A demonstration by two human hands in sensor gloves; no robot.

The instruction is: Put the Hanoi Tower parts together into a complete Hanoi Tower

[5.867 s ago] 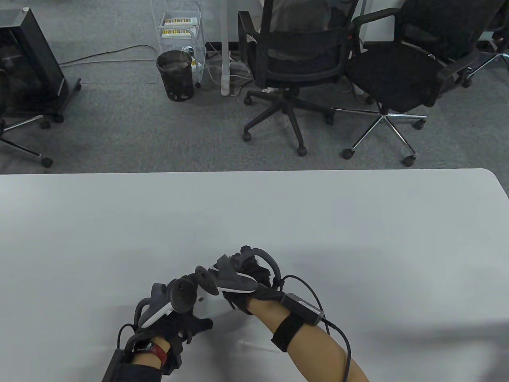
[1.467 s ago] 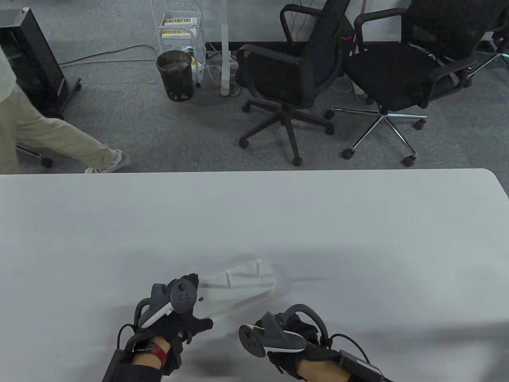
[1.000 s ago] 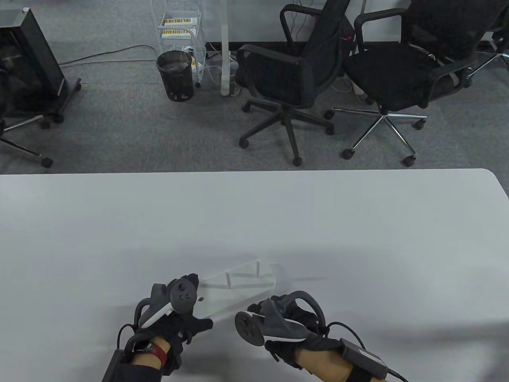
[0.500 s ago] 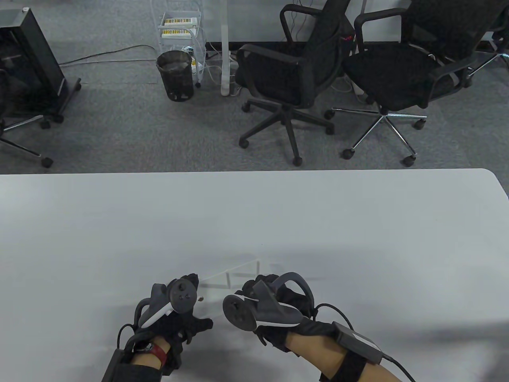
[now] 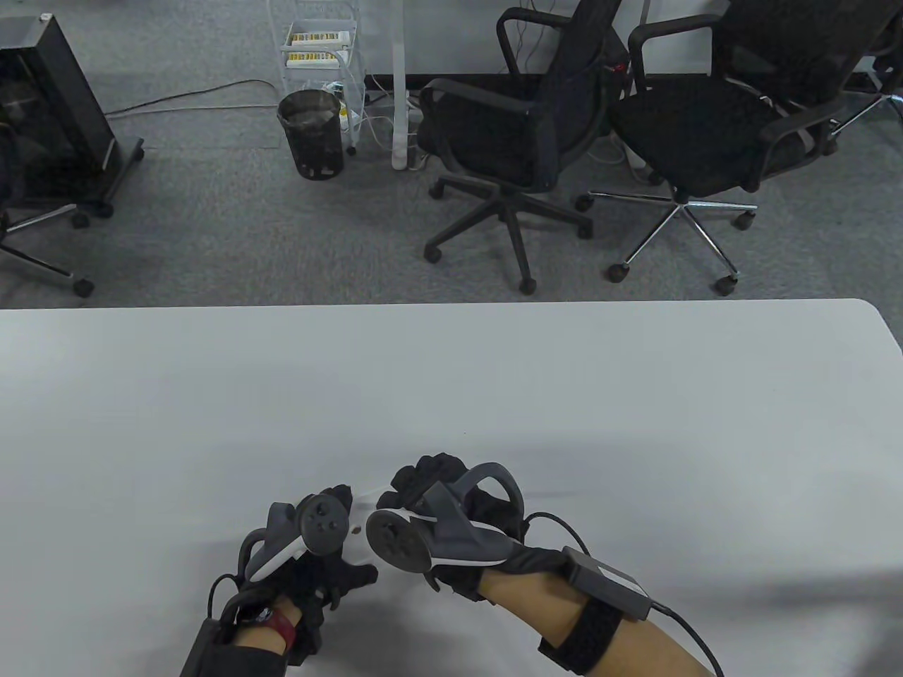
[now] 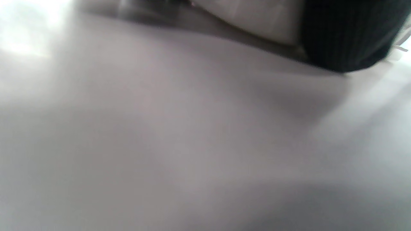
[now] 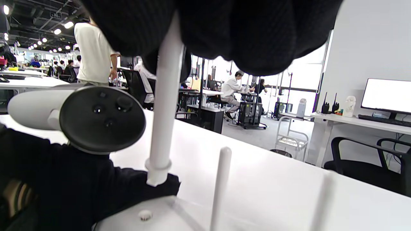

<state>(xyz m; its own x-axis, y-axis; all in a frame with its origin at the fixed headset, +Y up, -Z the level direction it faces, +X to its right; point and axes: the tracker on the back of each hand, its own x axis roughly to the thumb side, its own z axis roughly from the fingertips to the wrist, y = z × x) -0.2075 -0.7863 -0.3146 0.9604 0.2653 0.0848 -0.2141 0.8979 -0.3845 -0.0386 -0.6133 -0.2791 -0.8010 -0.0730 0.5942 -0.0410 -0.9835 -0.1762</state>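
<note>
A white Hanoi Tower base (image 7: 179, 215) is lying on the pale table (image 5: 494, 381), close to the person's edge, and both gloved hands are crowding over it. The left hand (image 5: 317, 564) is resting at the base's left end, its fingers (image 7: 106, 192) lying against the edge there, apparently steadying it; how firmly it is gripping cannot be told. The right hand (image 5: 451, 515) is coming in over the base from the right, gripping a white peg (image 7: 165, 106) by its upper part, fingers wrapped around it. The peg is hanging nearly upright, its collared lower end hovering just above the base's left end, beside a small round stud (image 7: 145, 214) or socket. Two pegs (image 7: 220, 189) are already standing on the base to the right of it; the further one is blurred. The left wrist view is showing only blurred table surface and a dark glove edge.

To seat this peg well, the person likely needs to be keeping it vertical, lining its tip up over the socket before pressing, and pushing straight down while the left hand is pinning the base so it is not sliding or tipping. Tilting risks jamming the collar at the socket rim.
</note>
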